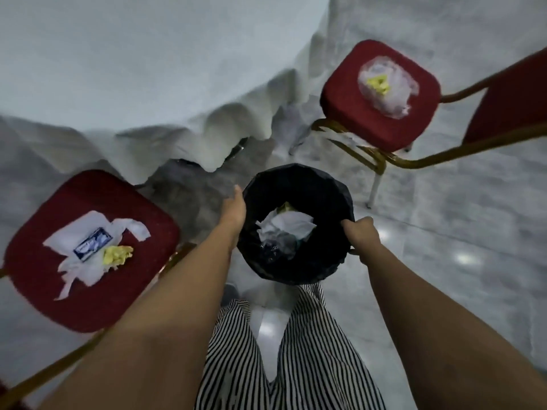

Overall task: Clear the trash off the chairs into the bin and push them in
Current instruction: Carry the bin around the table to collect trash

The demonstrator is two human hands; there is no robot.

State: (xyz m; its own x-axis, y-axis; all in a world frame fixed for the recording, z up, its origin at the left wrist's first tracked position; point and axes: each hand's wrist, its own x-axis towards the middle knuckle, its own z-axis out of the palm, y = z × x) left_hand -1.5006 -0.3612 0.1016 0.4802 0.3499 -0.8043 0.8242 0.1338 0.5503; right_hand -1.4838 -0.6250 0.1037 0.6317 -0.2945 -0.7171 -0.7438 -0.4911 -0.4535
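Two chairs (88, 250) on marble floor (444, 232); right grip (362, 236) clutches bin (296, 179) rim, left grip (233, 210) flat against it.

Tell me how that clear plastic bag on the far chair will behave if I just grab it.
The clear plastic bag looks thin and crumpled, so it is probably floppy and very light. The yellow wad seems to sit inside it, so it may shift or drop out unless you gather the bag's edges.

Head view under dim, cool indoor light. Small overhead-lamp glare spots lay on the glossy marble floor (461, 255). The white tablecloth (148, 69) was soft with motion blur; wide-angle distortion bowed the chair frames at the edges.
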